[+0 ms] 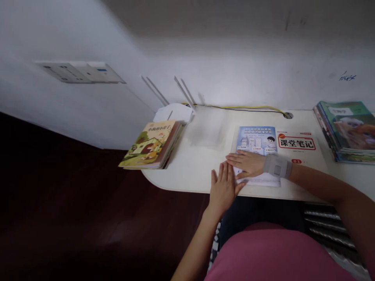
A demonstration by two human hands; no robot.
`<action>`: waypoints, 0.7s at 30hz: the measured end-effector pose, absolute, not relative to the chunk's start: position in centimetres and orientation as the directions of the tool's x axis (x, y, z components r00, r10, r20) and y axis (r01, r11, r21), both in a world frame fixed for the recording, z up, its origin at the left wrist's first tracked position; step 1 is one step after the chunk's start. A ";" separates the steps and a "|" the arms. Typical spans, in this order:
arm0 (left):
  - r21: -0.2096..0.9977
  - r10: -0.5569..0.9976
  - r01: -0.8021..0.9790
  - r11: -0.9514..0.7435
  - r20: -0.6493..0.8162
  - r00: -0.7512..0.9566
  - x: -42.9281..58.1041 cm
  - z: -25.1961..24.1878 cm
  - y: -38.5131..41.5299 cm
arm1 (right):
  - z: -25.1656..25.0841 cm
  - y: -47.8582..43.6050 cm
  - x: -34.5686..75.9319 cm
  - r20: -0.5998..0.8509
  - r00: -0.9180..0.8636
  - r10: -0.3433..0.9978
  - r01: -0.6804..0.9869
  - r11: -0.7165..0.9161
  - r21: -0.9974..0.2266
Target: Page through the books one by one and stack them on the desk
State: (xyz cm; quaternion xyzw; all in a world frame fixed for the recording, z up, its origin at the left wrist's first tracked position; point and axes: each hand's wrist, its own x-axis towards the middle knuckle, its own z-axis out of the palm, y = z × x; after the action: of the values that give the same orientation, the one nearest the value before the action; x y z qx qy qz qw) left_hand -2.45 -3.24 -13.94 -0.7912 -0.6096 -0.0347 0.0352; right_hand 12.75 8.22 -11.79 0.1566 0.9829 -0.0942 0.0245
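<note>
A blue and white printed leaflet [258, 136] lies near the desk's front edge, over the left part of a white book [299, 150] with a red-framed title. My right hand [249, 163], with a grey band at the wrist, rests flat on the leaflet, fingers stretched to the left. Beside it, at the leaflet's left edge, my left hand [224, 187] lies with fingers extended and thumb apart. The two hands are close together at the fingertips. Neither hand grips anything.
On the white desk [181, 177], a stack of picture books [150, 144] stands at the left, before a white router [174, 112] with antennas. Another book stack [348, 130] is at the right. A yellow cable [249, 107] runs along the wall to a desk hole.
</note>
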 end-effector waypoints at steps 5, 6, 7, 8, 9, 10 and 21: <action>0.000 0.956 0.958 -0.287 0.063 0.287 -2.7 -13.6 -3.6 | -12.4 11.3 13.1 -0.072 -0.930 0.360 0.367 0.913 -0.179; 0.007 0.955 0.957 -0.289 0.062 0.289 -2.8 -13.5 -3.7 | -12.5 12.2 13.2 -0.068 -0.919 0.388 0.394 0.900 -0.186; 0.015 0.955 0.956 -0.292 0.064 0.290 -2.8 -13.5 -3.7 | -12.6 13.1 13.2 -0.063 -0.904 0.422 0.426 0.884 -0.192; 0.025 0.954 0.956 -0.293 0.068 0.291 -2.8 -13.6 -3.7 | -12.7 14.1 13.2 -0.057 -0.885 0.462 0.464 0.864 -0.196; 0.035 0.954 0.955 -0.293 0.075 0.290 -2.9 -13.6 -3.7 | -12.8 15.2 13.2 -0.042 -0.857 0.513 0.510 0.837 -0.196; 0.044 0.954 0.955 -0.293 0.084 0.289 -2.9 -13.6 -3.7 | -13.0 16.2 13.2 -0.015 -0.820 0.572 0.564 0.804 -0.192; 0.127 0.946 0.943 -0.306 0.150 0.287 -3.1 -13.9 -3.8 | -13.4 19.0 13.3 0.137 -0.624 0.769 0.744 0.638 -0.198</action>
State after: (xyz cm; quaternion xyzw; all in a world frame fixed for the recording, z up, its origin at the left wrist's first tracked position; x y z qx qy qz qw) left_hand -3.07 -3.81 -13.89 -0.8021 -0.5889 -0.0987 -0.0067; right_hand 13.33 19.02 -13.43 0.4208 0.8990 -0.0610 -0.1049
